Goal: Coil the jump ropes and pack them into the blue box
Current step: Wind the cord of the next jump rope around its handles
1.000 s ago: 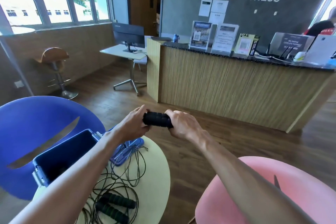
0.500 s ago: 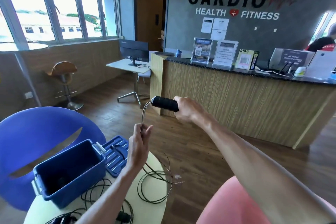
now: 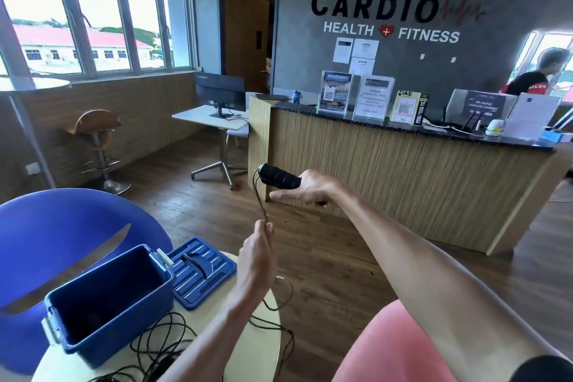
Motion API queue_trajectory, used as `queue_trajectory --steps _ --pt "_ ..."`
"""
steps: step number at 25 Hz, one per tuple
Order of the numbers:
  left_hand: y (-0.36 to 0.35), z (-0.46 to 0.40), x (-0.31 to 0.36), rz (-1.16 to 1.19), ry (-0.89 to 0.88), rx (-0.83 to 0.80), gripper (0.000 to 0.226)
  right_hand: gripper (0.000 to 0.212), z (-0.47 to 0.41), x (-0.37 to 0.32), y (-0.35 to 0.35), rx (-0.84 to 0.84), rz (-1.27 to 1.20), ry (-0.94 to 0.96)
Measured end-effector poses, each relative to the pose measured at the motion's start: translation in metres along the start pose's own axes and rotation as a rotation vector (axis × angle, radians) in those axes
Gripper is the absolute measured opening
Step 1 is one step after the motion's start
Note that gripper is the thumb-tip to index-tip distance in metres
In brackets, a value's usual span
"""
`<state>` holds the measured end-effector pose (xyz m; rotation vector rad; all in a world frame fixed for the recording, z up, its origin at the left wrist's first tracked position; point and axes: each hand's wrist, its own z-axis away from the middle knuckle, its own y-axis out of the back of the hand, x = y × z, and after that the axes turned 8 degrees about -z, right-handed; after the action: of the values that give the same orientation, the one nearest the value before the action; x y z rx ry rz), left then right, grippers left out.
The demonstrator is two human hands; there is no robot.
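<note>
Head view — right hand (image 3: 310, 191) grips handle (image 3: 279, 176), left hand (image 3: 259, 253) pinches rope (image 3: 259, 205)

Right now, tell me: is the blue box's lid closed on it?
No, the blue box stands open and its lid lies flat beside it on the table.

One head-worn wide-angle view looks forward and down over the near round table (image 3: 248, 347) toward the reception counter (image 3: 403, 164).

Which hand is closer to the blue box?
Left. The left hand pinches the rope just right of the blue box; the right hand holds the black handle higher and farther away.
</note>
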<state>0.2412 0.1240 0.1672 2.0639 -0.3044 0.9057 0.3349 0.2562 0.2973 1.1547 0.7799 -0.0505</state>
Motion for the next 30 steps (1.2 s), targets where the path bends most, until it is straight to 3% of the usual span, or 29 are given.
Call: queue_trajectory --steps 6,9,14,17,19,24,27,30 --pt "0.009 -0.011 0.027 0.036 -0.269 0.042 0.021 0.058 0.0 -0.014 -0.01 -0.02 -0.084 0.021" --pt "0.018 -0.009 0.024 0.004 -0.36 0.004 0.02 0.042 -0.002 -0.014 -0.015 -0.011 -0.078 0.041" --pt "0.029 -0.011 0.013 0.178 -0.305 -0.038 0.021 0.017 0.0 -0.025 -0.028 0.069 -0.132 0.114" --pt "0.046 -0.02 -0.012 0.261 -0.235 -0.273 0.02 0.012 0.016 -0.033 -0.023 -0.02 -0.121 0.178" --pt "0.057 -0.031 -0.023 0.204 -0.252 -0.396 0.018 0.021 0.037 -0.041 -0.023 -0.106 -0.072 0.256" --pt "0.079 -0.059 -0.031 -0.098 -0.512 -0.533 0.019 0.029 0.09 -0.056 -0.024 -0.196 -0.042 0.47" --pt "0.101 -0.084 -0.018 -0.376 -0.484 -0.605 0.019 0.045 0.113 -0.057 -0.034 -0.14 0.149 0.494" --pt "0.122 -0.101 0.005 -0.48 -0.542 -0.556 0.043 0.044 0.121 -0.039 -0.061 -0.012 0.413 0.497"
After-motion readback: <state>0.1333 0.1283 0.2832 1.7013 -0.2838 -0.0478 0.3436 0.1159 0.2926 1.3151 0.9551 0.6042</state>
